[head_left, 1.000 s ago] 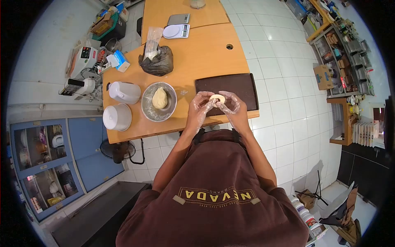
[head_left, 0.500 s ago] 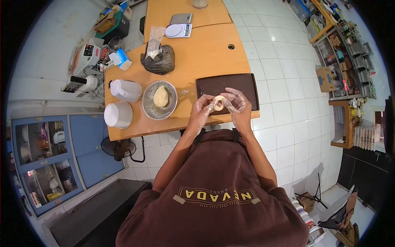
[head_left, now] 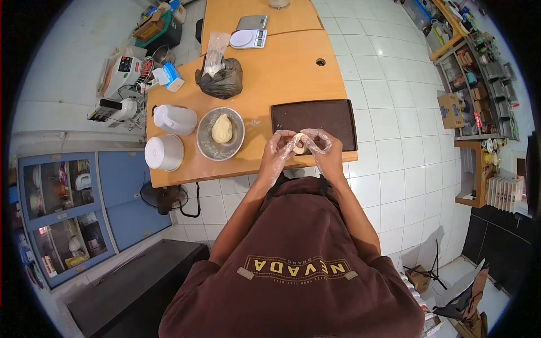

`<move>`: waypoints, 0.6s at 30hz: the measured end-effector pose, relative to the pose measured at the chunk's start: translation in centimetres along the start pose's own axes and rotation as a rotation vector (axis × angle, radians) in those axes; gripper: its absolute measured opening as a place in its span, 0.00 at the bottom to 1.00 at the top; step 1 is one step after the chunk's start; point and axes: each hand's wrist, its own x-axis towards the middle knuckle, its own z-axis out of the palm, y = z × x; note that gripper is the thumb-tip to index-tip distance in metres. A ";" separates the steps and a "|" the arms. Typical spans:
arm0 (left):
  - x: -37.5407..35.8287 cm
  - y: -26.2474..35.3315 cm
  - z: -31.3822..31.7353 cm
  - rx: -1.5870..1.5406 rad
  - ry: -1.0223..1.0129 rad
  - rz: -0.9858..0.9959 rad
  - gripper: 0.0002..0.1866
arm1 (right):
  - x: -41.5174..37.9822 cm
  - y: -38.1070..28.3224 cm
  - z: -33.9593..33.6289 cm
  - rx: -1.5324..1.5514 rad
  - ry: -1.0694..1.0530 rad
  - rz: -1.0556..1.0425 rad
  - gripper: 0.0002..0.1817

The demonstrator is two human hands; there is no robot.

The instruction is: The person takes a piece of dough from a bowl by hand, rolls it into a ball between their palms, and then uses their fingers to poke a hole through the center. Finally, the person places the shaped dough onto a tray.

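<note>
A small ring of pale dough point(head_left: 299, 150) is held between my two floury hands, over the near edge of a dark baking tray point(head_left: 332, 121). My left hand point(head_left: 277, 153) pinches the ring's left side with thumb and fingers. On its right side my right hand point(head_left: 327, 149) grips it the same way, fingers curled. The fingers partly cover the ring. To the left stands a steel bowl point(head_left: 206, 147) with a smooth lump of dough point(head_left: 222, 129) in it.
Left of the bowl stand a white jug point(head_left: 176, 121) and a white lidded tub point(head_left: 163, 152). Behind are a black plastic bag point(head_left: 222, 81), a kitchen scale point(head_left: 248, 39) and a blue-and-white box point(head_left: 173, 78). The wooden table's point(head_left: 287, 67) right edge runs beside the tray.
The fingers of my right hand have curled in from being spread, closing round the dough ring, which is now more covered. The camera view has shifted slightly.
</note>
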 end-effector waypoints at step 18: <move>-0.1 -0.5 -0.2 -0.216 0.079 -0.039 0.07 | 0.2 0.7 -0.8 -0.063 -0.068 -0.030 0.12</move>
